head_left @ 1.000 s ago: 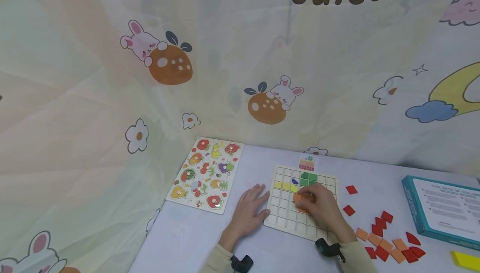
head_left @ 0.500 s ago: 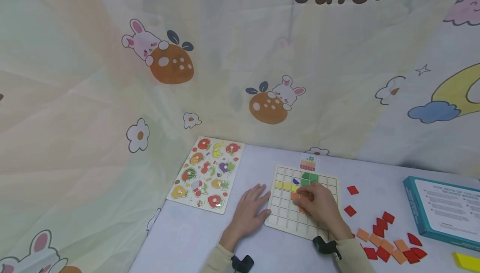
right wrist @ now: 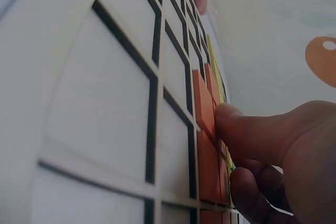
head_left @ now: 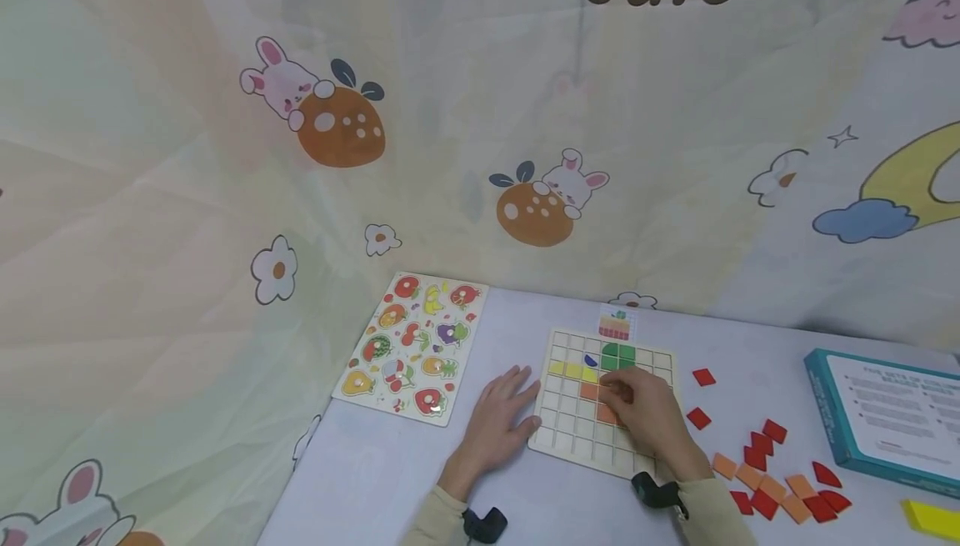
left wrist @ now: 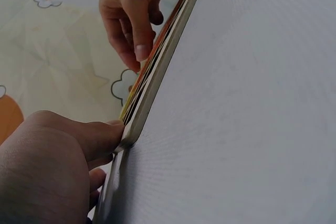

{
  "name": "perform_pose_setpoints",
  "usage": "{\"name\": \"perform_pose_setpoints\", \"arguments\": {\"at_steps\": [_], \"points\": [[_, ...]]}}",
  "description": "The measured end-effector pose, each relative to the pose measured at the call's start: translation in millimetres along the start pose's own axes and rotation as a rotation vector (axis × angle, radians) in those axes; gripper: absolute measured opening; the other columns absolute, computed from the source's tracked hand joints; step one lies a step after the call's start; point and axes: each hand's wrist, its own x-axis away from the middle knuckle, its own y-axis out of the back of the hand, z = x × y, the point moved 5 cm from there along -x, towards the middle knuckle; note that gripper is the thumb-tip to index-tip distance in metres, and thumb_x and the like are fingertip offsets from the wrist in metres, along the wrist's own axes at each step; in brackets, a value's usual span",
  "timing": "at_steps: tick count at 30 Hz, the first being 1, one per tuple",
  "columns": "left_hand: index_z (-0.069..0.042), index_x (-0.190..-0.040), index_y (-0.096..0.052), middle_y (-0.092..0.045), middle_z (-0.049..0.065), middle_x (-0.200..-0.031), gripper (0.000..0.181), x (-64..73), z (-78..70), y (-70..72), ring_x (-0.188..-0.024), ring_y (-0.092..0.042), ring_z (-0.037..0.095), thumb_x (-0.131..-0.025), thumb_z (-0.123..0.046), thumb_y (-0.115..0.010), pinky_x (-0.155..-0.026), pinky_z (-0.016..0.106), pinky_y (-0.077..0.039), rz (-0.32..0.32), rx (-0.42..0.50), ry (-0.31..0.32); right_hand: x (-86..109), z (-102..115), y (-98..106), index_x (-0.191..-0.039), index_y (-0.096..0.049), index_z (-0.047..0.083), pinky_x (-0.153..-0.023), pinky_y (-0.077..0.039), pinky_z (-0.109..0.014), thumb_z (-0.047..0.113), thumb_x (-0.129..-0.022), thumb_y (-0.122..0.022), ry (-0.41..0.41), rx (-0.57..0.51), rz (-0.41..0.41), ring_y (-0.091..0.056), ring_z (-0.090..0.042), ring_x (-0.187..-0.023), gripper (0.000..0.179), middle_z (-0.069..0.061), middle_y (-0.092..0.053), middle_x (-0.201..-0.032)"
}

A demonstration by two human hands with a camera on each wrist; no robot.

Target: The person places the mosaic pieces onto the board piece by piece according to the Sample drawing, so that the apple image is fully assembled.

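A pale grid board [head_left: 577, 429] lies on the table, holding a row of yellow squares [head_left: 564, 369], green pieces [head_left: 618, 359], a small blue piece [head_left: 590, 360] and orange square tiles [head_left: 589, 391]. My right hand [head_left: 651, 413] is over the board's middle, thumb and fingers loosely bent. In the right wrist view its thumb is right at the orange tiles [right wrist: 206, 103] in the grid. Nothing shows pinched in its fingers in the left wrist view. My left hand [head_left: 497, 414] lies flat by the board's left edge, fingers spread, thumb [left wrist: 107, 132] touching the board's corner.
Loose red tiles [head_left: 773, 431] and orange tiles [head_left: 723, 467] are scattered right of the board. Further right are a teal box [head_left: 828, 413] and a yellow block [head_left: 933, 519]. A pattern card [head_left: 615, 323] sits behind the board; a fruit puzzle [head_left: 411, 350] lies left.
The orange tile that was under my right fingertips now lies in a grid cell below the yellow row. My right fingers have shifted slightly right off it. The left hand stays put.
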Motion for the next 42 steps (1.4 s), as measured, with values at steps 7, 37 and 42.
{"name": "perform_pose_setpoints", "arguments": {"at_steps": [7, 37, 42], "points": [[-0.015, -0.152, -0.059, -0.045, 0.005, -0.168, 0.054, -1.3, 0.9, -0.7, -0.159, -0.036, 0.028, -0.102, -0.035, -0.064, -0.13, 0.052, -0.033, 0.004, -0.006, 0.001, -1.1, -6.6, 3.9, -0.119, -0.078, 0.008, -0.066, -0.052, -0.018, 0.024, -0.091, -0.086, 0.003, -0.036, -0.006, -0.058, -0.015, -0.082, 0.034, 0.002, -0.068, -0.092], [-0.016, -0.153, -0.058, -0.044, 0.004, -0.169, 0.054, 0.6, -2.7, 1.3, -0.159, -0.035, 0.025, -0.102, -0.035, -0.064, -0.13, 0.051, -0.034, 0.01, -0.009, 0.015, 75.9, -110.3, 81.6, -0.127, -0.069, -0.001, -0.079, -0.069, -0.043, 0.039, -0.069, -0.098, -0.365, 0.089, 0.353, -0.062, -0.016, -0.086, 0.076, -0.006, -0.073, -0.105], [-0.015, -0.153, -0.058, -0.044, 0.004, -0.169, 0.055, 0.9, -3.6, 3.3, -0.159, -0.036, 0.026, -0.102, -0.035, -0.065, -0.13, 0.051, -0.034, 0.01, -0.012, 0.016, 76.4, -110.0, 79.9, -0.124, -0.069, 0.001, -0.077, -0.068, -0.039, 0.027, -0.074, -0.097, -0.358, 0.093, 0.373, -0.06, -0.018, -0.085, 0.063, -0.005, -0.07, -0.1]]}}
